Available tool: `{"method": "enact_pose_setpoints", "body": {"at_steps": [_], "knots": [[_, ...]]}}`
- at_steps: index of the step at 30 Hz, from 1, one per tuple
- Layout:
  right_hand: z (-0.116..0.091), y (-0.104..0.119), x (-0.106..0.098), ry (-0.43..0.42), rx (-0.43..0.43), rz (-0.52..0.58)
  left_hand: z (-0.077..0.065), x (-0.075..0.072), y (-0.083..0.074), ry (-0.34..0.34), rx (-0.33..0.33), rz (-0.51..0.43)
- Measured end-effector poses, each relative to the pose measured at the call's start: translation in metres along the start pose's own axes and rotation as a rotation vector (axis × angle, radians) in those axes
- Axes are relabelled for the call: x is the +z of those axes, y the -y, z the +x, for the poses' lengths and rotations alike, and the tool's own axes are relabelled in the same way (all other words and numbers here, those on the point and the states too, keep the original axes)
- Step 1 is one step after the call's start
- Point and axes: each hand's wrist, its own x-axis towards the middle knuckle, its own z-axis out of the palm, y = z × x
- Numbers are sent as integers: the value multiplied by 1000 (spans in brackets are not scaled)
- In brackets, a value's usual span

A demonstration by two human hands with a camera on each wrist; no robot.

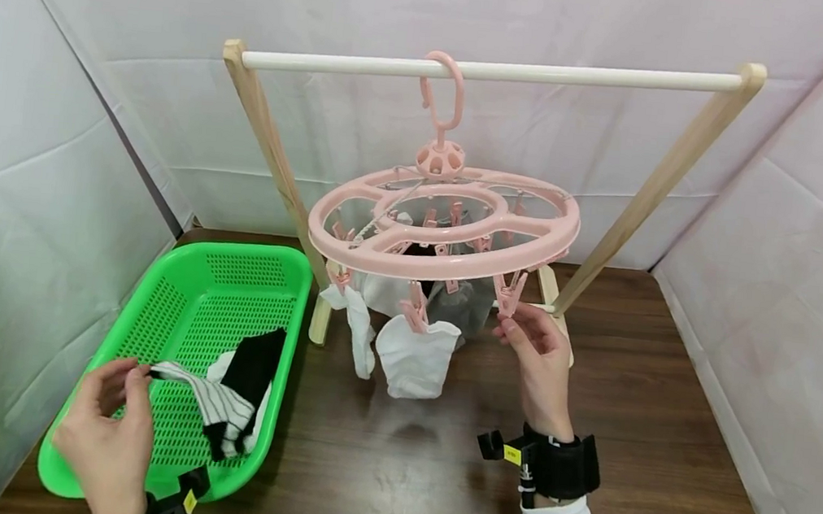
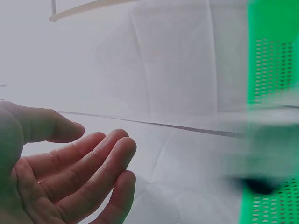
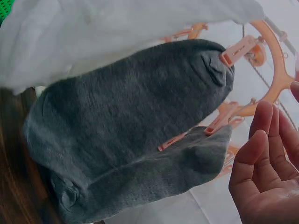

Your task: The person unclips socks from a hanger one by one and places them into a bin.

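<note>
My left hand [image 1: 111, 418] is over the left side of a green basket [image 1: 285, 393]. A black-and-white striped sock [image 1: 219, 399] stretches from near its fingertips into the basket; the left wrist view shows the thumb and fingers apart, with a blurred sock [image 2: 266, 135] beyond them. My right hand [image 1: 538, 354] pinches the lower end of a pink clothespin [image 1: 509, 294] on the front right of a pink hanging dryer [image 1: 552, 249]; this contact is outside the right wrist view. White socks [image 1: 417, 355] and grey socks [image 3: 135, 102] hang from its clothespins.
A rack with a white bar [image 1: 581, 76] and wooden legs [image 1: 663, 189] carries the dryer by its hook [image 1: 447, 97]. A black sock [image 1: 255, 366] and white fabric lie in the basket. Everything stands on a dark wooden table [image 1: 645, 441], with white sheeting [image 1: 763, 263] around it.
</note>
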Motion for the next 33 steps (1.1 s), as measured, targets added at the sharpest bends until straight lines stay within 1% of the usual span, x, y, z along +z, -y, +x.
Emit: {"method": "enact_pose_setpoints", "body": {"at_steps": [3,6,10,13,18,23,26,28,30,33], "knots": [[-2,-1,-2,0,2,-1,2,-2,-4,-1,5,-23],[-4,-1,-1,17,3,-11,2,-2,-6,9,15,-27],[-5,2,1,62,2,-69,0,-2,-7,19,22,-28],[-6,6,2,103,-7,-139,-1,-1,-8,21,36,-38],[-8,13,7,229,-42,-239,-7,3,-12,45,94,-61],[-7,18,17,386,-75,-358,-14,10,-20,100,161,-85],[-7,21,23,477,-79,-406,-20,16,-23,140,209,-107],[-6,20,28,515,-94,-440,-24,20,-25,170,238,-124],[-5,19,33,547,-98,-463,-29,25,-27,206,253,-146],[-3,15,41,589,-106,-494,-36,30,-29,252,249,-155]]}}
